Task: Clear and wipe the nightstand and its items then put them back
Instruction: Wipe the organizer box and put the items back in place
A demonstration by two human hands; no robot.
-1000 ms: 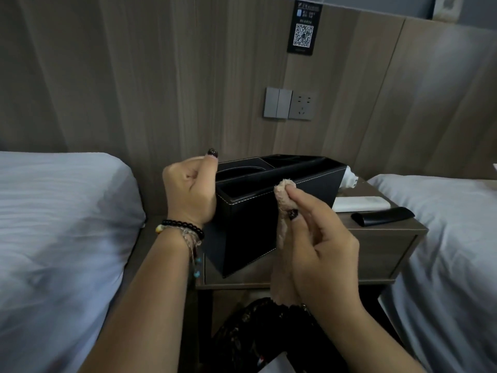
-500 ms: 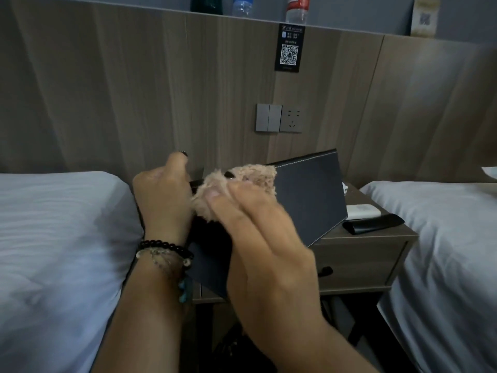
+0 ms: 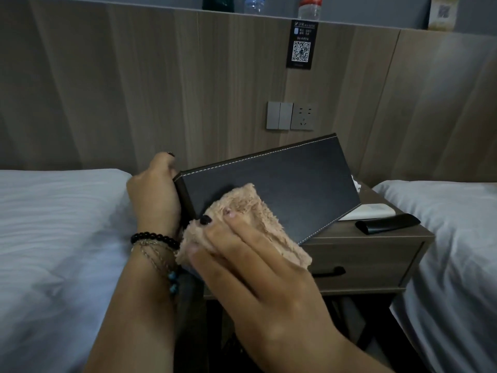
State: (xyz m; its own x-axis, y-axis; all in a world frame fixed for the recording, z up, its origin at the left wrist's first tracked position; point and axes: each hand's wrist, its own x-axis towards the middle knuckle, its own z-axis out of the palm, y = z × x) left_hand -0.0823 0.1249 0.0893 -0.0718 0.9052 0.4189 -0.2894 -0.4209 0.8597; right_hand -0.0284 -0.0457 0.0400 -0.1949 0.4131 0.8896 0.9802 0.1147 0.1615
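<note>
A black leather organiser box [image 3: 279, 184] with white stitching is lifted and tipped above the wooden nightstand [image 3: 360, 254], its flat side facing me. My left hand [image 3: 154, 192] grips the box's left end. With straight fingers my right hand [image 3: 242, 254] presses a fluffy beige cloth [image 3: 242, 211] against the box's lower left face. On the nightstand top lie a white remote [image 3: 373, 210] and a black case [image 3: 387, 223] at the right.
White beds flank the nightstand, one on the left [image 3: 53, 238] and one on the right [image 3: 451, 238]. A switch and socket panel [image 3: 291, 115] and a QR sign [image 3: 301, 45] sit on the wooden headboard wall. Bottles [image 3: 309, 6] stand on the ledge above.
The box went from standing upright on the nightstand to lifted and tipped on its side. My right hand moved the cloth from the box's top edge down onto its flat face.
</note>
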